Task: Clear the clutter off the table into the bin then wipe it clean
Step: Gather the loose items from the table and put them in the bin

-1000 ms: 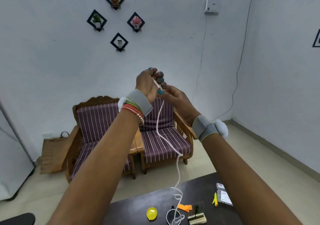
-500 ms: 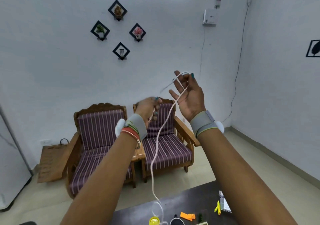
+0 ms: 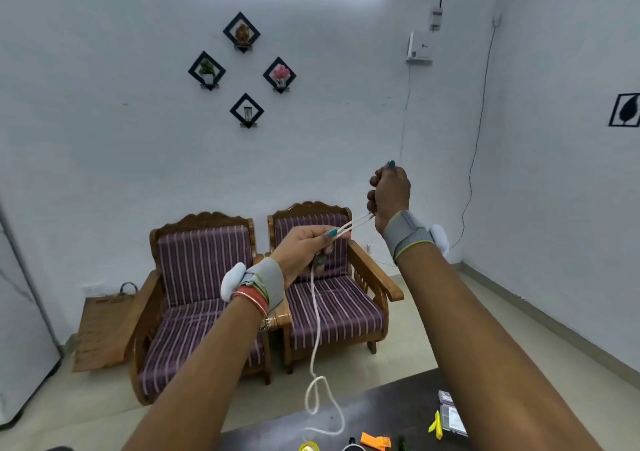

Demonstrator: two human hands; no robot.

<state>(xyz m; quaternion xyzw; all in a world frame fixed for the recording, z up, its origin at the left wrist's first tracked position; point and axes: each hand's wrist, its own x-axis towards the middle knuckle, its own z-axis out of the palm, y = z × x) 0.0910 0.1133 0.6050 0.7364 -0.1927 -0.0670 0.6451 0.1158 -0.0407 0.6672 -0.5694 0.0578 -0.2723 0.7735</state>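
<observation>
Cord (image 3: 314, 319), one: left hand (image 3: 304, 249) pinches it, right hand (image 3: 389, 194) fists round it, two strands taut between.

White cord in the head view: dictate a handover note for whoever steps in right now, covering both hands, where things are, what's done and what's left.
Left hand: pinches the white cord.
Right hand: fist gripping the cord, higher up; two strands run taut between the hands.
Cord: the rest hangs from the left hand, looping down toward the dark table.
On the table: yellow round item, orange piece, yellow-green item, clear packets.
Done: cord mostly lifted off the table.
Left: gather the cord, bin it and the other clutter, then wipe. No bin or cloth in view.
</observation>
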